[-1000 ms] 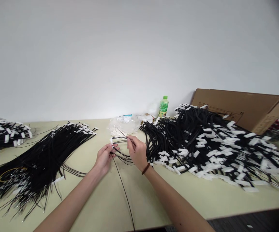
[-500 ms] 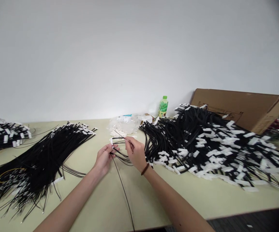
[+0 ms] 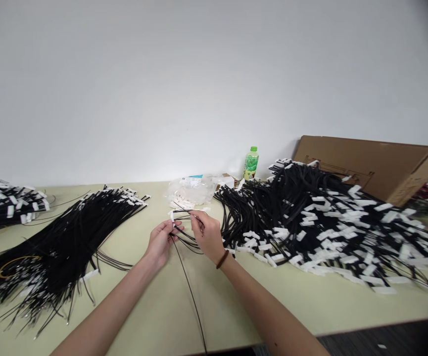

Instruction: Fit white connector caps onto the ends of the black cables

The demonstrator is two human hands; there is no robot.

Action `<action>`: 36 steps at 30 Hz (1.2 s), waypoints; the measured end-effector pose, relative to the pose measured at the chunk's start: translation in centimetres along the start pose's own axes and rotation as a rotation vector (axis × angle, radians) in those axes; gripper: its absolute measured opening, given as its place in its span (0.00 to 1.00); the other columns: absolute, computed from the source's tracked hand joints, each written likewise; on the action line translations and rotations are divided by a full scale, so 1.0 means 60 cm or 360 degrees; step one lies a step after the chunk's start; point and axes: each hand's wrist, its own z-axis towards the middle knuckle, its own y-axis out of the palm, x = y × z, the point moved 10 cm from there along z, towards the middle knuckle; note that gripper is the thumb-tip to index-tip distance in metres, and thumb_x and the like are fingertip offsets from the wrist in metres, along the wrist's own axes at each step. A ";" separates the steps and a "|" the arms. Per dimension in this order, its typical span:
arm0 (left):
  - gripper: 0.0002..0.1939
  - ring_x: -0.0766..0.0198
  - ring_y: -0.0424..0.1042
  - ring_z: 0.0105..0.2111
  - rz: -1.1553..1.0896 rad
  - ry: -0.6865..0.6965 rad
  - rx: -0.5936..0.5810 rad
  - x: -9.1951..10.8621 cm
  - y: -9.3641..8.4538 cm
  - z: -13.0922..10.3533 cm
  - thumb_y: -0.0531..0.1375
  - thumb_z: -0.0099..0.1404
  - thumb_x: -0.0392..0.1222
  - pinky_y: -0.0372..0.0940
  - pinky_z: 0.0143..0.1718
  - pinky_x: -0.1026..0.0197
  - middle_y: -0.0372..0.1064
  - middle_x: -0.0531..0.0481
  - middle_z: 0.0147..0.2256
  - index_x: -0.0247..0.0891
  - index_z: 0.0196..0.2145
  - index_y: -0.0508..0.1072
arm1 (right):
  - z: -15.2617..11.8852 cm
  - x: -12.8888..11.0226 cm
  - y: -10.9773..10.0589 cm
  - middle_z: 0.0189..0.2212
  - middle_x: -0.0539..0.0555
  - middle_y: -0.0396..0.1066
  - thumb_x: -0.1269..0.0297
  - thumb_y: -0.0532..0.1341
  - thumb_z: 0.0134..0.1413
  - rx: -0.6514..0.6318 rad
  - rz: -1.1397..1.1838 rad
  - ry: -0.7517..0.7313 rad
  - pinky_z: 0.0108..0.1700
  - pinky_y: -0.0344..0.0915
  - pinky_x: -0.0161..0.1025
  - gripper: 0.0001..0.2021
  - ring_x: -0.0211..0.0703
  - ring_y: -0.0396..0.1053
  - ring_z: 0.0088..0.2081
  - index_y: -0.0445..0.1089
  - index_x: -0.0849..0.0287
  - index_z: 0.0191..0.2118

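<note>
My left hand [image 3: 162, 240] is closed on a small white connector [image 3: 172, 216] at the end of a black wire harness. Several black wires [image 3: 188, 240] loop from the connector toward the right, passing under my other hand. A long thin black wire [image 3: 190, 289] hangs from beside my left fingers down past the table's front edge. Just to the right, my right hand [image 3: 206, 232] pinches a thin black wire [image 3: 180, 211] close to the connector, its thin end pointing up and left. The exact fit of wire and connector is too small to make out.
A clear plastic bag [image 3: 191, 189] with white parts lies behind my hands, near a green-capped bottle [image 3: 251, 163]. Black wire bundles [image 3: 76, 237] lie at left. A large heap of black cables with white connectors [image 3: 303, 212] fills the right, before a cardboard box [image 3: 362, 165].
My right hand has shifted very slightly left, bringing its wire a little closer to the connector. My left hand keeps its hold almost unchanged.
</note>
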 end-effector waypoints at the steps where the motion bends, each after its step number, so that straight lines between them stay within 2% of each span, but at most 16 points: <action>1: 0.04 0.67 0.69 0.27 -0.0003 0.0000 0.0000 -0.001 -0.001 0.001 0.59 0.56 0.35 0.59 0.23 0.67 0.71 0.45 0.30 0.32 0.28 0.73 | 0.000 -0.001 0.000 0.25 0.52 0.69 0.66 0.49 0.58 -0.0006 -0.0002 -0.0004 0.27 0.59 0.32 0.12 0.35 0.62 0.22 0.69 0.61 0.39; 7: 0.04 0.68 0.68 0.26 -0.0001 0.0005 -0.0018 -0.003 0.000 0.003 0.58 0.56 0.35 0.59 0.23 0.68 0.71 0.46 0.29 0.32 0.28 0.72 | 0.000 -0.007 0.001 0.26 0.52 0.70 0.66 0.49 0.58 -0.0024 -0.0021 -0.0029 0.28 0.59 0.32 0.12 0.36 0.63 0.23 0.69 0.61 0.38; 15: 0.04 0.69 0.67 0.25 -0.0010 -0.0001 0.0032 -0.001 -0.001 0.000 0.60 0.54 0.35 0.58 0.23 0.67 0.72 0.45 0.32 0.32 0.28 0.72 | -0.001 -0.010 0.004 0.27 0.53 0.71 0.67 0.50 0.58 -0.0037 -0.0009 -0.0046 0.31 0.61 0.33 0.11 0.37 0.66 0.25 0.69 0.61 0.38; 31: 0.05 0.68 0.68 0.25 0.0007 -0.0021 0.0015 -0.004 0.001 0.003 0.57 0.57 0.36 0.58 0.23 0.67 0.72 0.46 0.30 0.32 0.29 0.72 | 0.000 -0.012 0.006 0.30 0.54 0.72 0.67 0.50 0.58 -0.0063 -0.0008 -0.0055 0.33 0.62 0.33 0.11 0.38 0.67 0.27 0.69 0.61 0.38; 36: 0.06 0.69 0.69 0.26 0.0015 -0.0035 0.0021 -0.006 0.000 0.005 0.56 0.60 0.36 0.58 0.22 0.69 0.72 0.45 0.33 0.32 0.30 0.71 | 0.000 -0.010 0.007 0.29 0.53 0.72 0.66 0.50 0.58 -0.0061 -0.0032 -0.0052 0.34 0.62 0.33 0.12 0.38 0.67 0.28 0.69 0.61 0.39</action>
